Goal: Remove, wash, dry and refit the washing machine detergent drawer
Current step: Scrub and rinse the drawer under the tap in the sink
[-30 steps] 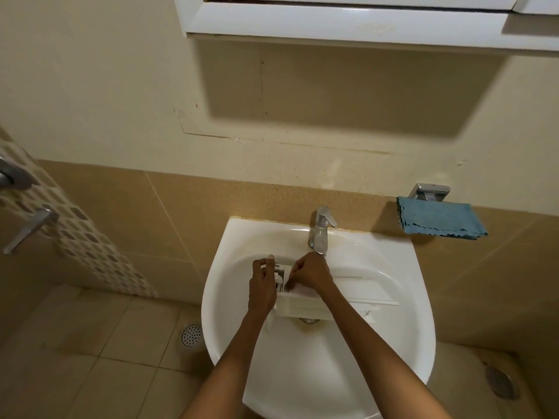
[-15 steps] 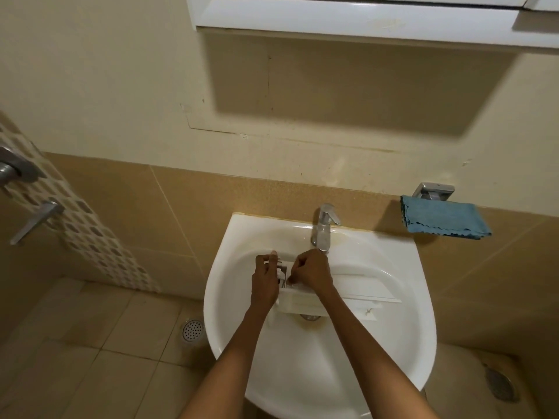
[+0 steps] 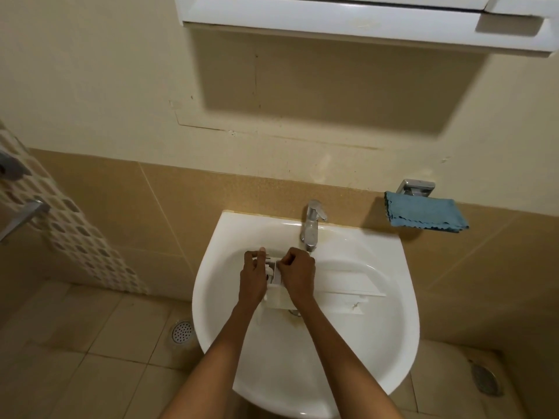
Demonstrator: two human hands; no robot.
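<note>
The white detergent drawer lies across the bowl of the white sink, its long front panel pointing right. My left hand grips the drawer's left end, fingers curled over its edge. Beside it, my right hand is curled over the compartments at the same end, fingertips pinching an inner part. Both hands cover most of the compartments. The chrome tap stands just behind my right hand; I cannot tell whether water runs.
A blue cloth hangs on a chrome holder on the wall to the right of the sink. A white cabinet juts out overhead. Floor drains sit on the tiled floor at left and right.
The camera has tipped slightly, so the sink sits a little higher in view. Both hands stay on the drawer's left end with only small finger shifts.
</note>
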